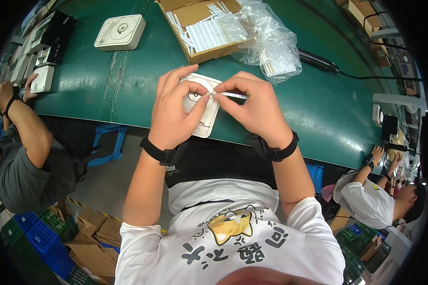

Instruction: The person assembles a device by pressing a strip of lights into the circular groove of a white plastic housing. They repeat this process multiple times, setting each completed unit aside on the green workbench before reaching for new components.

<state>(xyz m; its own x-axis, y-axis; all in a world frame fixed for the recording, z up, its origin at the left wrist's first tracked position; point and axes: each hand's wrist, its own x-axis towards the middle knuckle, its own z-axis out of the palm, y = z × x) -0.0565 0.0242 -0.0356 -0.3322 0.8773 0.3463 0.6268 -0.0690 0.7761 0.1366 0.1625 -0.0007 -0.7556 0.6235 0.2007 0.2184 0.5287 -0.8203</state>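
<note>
The left hand (173, 111) gripped a white square device (202, 107) at the green desk (128, 90) edge (near six o'clock). The right hand (252, 107) pinched a thin white strip (233, 95) over it.

A flat square device (202, 107) lies at the near edge of a conveyor belt (128, 95), under both hands. Behind it sits an open cardboard box (199, 28), with a plastic bag (271, 42) to its right. A second device (120, 32) lies to the box's left.
</note>
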